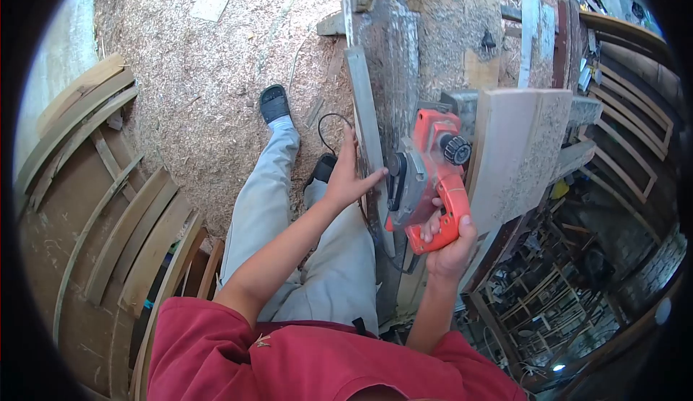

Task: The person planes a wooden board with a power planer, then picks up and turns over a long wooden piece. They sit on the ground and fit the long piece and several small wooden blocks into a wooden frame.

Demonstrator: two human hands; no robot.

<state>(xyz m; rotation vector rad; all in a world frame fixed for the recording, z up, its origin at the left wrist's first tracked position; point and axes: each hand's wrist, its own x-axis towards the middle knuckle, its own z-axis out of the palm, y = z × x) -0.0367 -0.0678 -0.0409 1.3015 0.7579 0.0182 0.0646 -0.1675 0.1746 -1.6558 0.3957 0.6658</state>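
Head view: looks down over a red shirt (303, 365) and grey trousers (267, 206) at both hands in front of a rough wooden desk (404, 33).
Right hand (449, 248): near the middle right, its fingers (433, 222) wrapped tight about the rear handle of the electric planer (426, 177), thumb on the handle's right side.
Electric planer: orange with a grey body and a black knob at its far end. It is held tilted in the air, just left of the wide board and just right of the narrow slat. Whether it touches either one I cannot tell.
Left hand (345, 181): fingers (372, 179) spread wide and holding nothing. One points right across the narrow slat toward the planer, another points away along the slat.
Narrow slat (363, 105): a long grey strip running from near to far along the desk's left edge.
Wide board (512, 148): pale, lying on the desk to the right of the planer.
Cord (328, 121): a thin black loop just left of the slat, above the left hand.
Floor (202, 76): thick with sawdust, with a foot in a black sandal (274, 103) planted on it.
Curved wooden pieces (130, 228): stacked at the left. More of them lean at the far right (628, 112).
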